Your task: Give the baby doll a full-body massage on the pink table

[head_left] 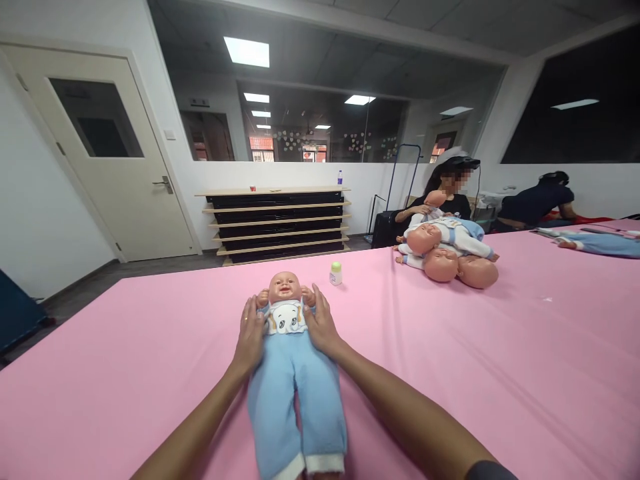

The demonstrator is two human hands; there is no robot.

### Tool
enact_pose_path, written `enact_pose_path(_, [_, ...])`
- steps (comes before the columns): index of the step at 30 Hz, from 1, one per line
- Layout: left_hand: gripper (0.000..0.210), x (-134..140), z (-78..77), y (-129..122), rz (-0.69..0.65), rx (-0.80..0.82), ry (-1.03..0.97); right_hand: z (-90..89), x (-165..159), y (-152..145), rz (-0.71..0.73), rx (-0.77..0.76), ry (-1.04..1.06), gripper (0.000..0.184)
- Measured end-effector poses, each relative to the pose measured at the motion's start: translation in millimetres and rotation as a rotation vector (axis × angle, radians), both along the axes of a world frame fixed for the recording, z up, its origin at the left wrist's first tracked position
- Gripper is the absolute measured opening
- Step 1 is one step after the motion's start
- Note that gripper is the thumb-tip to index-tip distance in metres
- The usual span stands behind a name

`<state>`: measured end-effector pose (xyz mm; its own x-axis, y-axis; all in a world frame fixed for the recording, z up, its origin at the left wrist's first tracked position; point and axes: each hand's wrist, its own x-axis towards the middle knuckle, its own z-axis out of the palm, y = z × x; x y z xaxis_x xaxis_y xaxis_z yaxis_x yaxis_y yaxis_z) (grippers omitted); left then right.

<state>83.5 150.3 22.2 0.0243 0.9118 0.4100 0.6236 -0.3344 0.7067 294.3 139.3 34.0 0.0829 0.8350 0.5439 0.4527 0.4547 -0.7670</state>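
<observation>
A baby doll (286,317) lies face up on the pink table, its head away from me. It wears a white top with a cartoon face and light blue trousers (295,387). My left hand (251,339) rests against the doll's left-of-view side, fingers stretched out by its raised arm. On the other side my right hand (321,322) touches the top and arm, fingers extended upward and thumb towards the chest. Both hands are open. Just beyond the doll's head, to the right, stands a small white bottle (336,274) with a green cap.
The pink tablecloth (165,347) spreads around the doll. Several dolls are piled (445,250) at the far right, where a person (453,190) wearing headgear holds one. Another person (537,200) bends farther right. Stacked boards (277,223) stand behind the table.
</observation>
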Motion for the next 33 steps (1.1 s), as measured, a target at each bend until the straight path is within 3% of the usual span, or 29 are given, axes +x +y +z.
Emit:
enact_pose_path(4, [0.055, 10, 2.0, 3, -0.118, -0.011, 0.023, -4.1, -4, -2, 0.024, 0.027, -0.273, 0.047])
enact_pose_path(8, [0.055, 13, 2.0, 3, -0.136, -0.036, 0.076, -4.3, -4, -4, 0.061, 0.019, -0.403, 0.049])
enact_pose_path(21, [0.053, 14, -27.2, 13, -0.103, 0.089, 0.155, -1.7, -12, -10, 0.087, -0.012, -0.538, 0.046])
enact_pose_path(24, [0.05, 14, -25.1, 17, -0.026, 0.139, 0.073, -4.3, -11, -12, 0.033, -0.018, -0.543, 0.045])
enact_pose_path(28, [0.057, 7, -5.6, 14, 0.112, 0.147, -0.011, -9.2, -4, -17, -0.061, 0.003, -0.383, 0.048])
enact_pose_path(33, [0.059, -37, 1.8, 17, 0.584, -0.191, -0.138, -8.6, 22, -4, -0.141, 0.036, 0.127, 0.04])
